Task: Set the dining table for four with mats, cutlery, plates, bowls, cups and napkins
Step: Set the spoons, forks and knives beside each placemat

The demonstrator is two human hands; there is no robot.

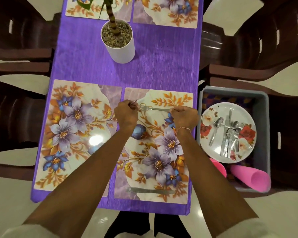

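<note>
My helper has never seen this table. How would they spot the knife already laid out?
On the purple tablecloth, take the floral mat beside the grey tub. The knife lies flat along that mat's near edge, alone and untouched; the fork at the far edge is in the right hand, the spare cutlery on the tub's plate.

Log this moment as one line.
right hand: gripping fork at mat far edge | left hand: pinching thin item | knife: mat near edge | plate, cups: in tub

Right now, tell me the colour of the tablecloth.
Purple tablecloth, shown best in the head view.
</note>
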